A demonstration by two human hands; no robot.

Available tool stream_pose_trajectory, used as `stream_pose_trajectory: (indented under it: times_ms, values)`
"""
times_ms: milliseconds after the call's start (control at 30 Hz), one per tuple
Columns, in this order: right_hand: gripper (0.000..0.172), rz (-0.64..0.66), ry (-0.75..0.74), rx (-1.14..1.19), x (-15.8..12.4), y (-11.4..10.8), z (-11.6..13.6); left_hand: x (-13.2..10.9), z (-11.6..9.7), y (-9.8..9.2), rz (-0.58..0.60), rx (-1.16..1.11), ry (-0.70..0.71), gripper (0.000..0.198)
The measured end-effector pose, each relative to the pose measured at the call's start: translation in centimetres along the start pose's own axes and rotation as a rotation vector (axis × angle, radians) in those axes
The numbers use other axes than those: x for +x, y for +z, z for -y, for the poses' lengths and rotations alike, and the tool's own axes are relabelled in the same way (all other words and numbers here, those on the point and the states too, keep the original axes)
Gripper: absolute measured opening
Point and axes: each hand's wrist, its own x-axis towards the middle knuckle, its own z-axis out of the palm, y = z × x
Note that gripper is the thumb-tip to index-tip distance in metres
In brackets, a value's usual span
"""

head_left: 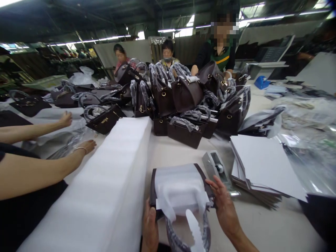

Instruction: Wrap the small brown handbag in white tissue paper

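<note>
A dark brown handbag (152, 185) lies on the table in front of me, with a white foam sheet (181, 178) over its middle. Its plastic-wrapped handles (174, 236) point toward me, and a white strip with a jagged edge (193, 227) sits between them. My left hand (150, 224) grips the bag's near left side, thumb up, its other fingers hidden. At the right side, my right hand (224, 203) has its fingers against the bag's edge. Both hands touch the bag from opposite sides.
A tall stack of white foam sheets (112, 168) stands left. Right are a tape dispenser (214, 161) and piled white boards (265, 164). Many wrapped brown handbags (186, 94) heap up behind. A co-worker's arms (52, 162) reach in from the left; other people (223, 56) are across the table.
</note>
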Motion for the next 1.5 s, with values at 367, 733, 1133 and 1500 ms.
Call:
stream_pose_trajectory:
  times_ms: [367,733,1133,1500]
  values:
    - [0.055,-0.035,-0.128,-0.272,-2.3,-0.7,-1.1,-1.1,-2.9,0.1,0.069,0.06,-0.209,0.06]
    - [0.07,-0.002,0.026,-0.565,-2.2,-0.9,-0.7,-2.5,-3.0,-0.3,0.083,-0.022,-0.226,0.059]
    - [0.078,0.021,-0.045,-0.766,-3.6,0.8,-0.1,-2.0,-4.8,1.0,0.085,0.074,-0.351,0.059]
    - [0.069,0.021,0.105,-0.255,-3.6,0.3,0.4,-1.2,-5.4,0.6,0.048,0.121,-0.392,0.053]
